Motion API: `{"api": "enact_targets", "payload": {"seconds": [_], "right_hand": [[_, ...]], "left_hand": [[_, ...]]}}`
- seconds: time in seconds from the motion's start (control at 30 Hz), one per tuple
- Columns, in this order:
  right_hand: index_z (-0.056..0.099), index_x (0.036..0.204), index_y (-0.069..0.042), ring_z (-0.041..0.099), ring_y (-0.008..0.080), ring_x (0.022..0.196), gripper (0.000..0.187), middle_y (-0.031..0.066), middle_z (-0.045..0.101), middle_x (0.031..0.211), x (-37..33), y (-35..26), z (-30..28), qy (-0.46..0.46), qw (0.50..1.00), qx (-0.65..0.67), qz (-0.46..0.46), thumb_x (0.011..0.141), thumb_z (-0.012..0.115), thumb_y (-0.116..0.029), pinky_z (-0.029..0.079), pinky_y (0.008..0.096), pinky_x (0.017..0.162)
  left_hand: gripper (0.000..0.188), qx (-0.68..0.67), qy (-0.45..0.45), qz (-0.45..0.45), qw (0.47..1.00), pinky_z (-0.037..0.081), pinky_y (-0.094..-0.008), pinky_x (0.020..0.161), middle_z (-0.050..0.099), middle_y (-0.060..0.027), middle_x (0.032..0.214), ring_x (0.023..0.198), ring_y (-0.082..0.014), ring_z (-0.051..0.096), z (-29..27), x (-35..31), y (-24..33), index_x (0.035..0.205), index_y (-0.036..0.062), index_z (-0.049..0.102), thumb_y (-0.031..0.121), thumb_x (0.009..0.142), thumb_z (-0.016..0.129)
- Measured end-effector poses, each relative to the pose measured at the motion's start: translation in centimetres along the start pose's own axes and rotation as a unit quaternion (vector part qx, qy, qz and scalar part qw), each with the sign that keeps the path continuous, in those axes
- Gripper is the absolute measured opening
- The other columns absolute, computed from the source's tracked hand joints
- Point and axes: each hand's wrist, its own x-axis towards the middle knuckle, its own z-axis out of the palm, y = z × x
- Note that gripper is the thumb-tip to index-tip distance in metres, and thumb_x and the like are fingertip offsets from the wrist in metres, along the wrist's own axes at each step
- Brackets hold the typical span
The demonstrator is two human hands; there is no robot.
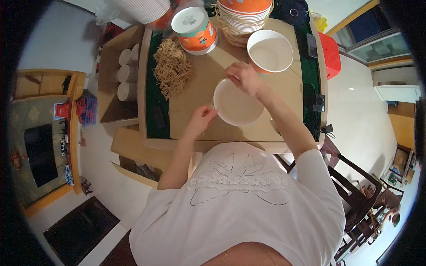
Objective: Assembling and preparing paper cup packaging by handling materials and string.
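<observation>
Both hands hold one empty white paper bowl (237,107), mouth up, on the brown tabletop (199,95) near its front edge. Left hand (202,119) pinches the bowl's left rim with its fingertips; right hand (244,77) grips the far rim from above, fingers curled over it. Just beyond the right hand stands a second open bowl (270,51), orange outside, white inside. A pile of dry noodles (172,66) lies to the left, beside a lidded orange cup (194,30). A stack of bowls (244,17) sits at the table's far edge.
</observation>
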Motion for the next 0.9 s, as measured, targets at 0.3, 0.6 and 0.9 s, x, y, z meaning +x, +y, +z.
{"api": "enact_targets", "payload": {"seconds": [0.3, 0.6, 0.9], "right_hand": [[0.056, 0.108, -0.004, 0.051, 0.0083, 0.061, 0.022, 0.0036, 0.056, 0.068, -7.7, -11.1, 0.1, -0.190, 0.855, 0.385, 0.292, 0.087, 0.052, -0.007, 0.043, 0.0241, 0.057], [0.058, 0.104, 0.003, 0.061, 0.0129, 0.071, 0.022, 0.0083, 0.064, 0.082, -16.1, -7.9, 0.4, -0.102, 0.743, 0.500, 0.433, 0.094, 0.049, -0.014, 0.052, 0.0246, 0.065], [0.055, 0.106, 0.002, 0.059, 0.0214, 0.101, 0.018, 0.0132, 0.060, 0.108, -18.9, -4.9, 0.9, 0.368, 0.513, 0.618, 0.468, 0.093, 0.046, -0.008, 0.048, 0.0316, 0.090]], "left_hand": [[0.019, -0.558, -0.138, -0.052, 0.817, 0.043, -0.0257, 0.061, 0.051, -0.0017, 0.074, 0.066, -0.0128, 0.049, 1.6, -2.5, 5.1, 0.096, 0.0064, 0.054, 0.024, 0.094, 0.047], [0.024, -0.551, -0.019, -0.040, 0.833, 0.048, -0.0372, 0.083, 0.058, -0.0083, 0.089, 0.085, -0.0197, 0.057, -0.2, -1.6, 2.7, 0.098, 0.0024, 0.057, 0.025, 0.092, 0.050], [0.025, -0.488, -0.005, -0.114, 0.865, 0.049, -0.0391, 0.085, 0.060, -0.0119, 0.092, 0.087, -0.0229, 0.059, 1.0, -4.3, -1.1, 0.097, -0.0006, 0.057, 0.022, 0.093, 0.049]]}}
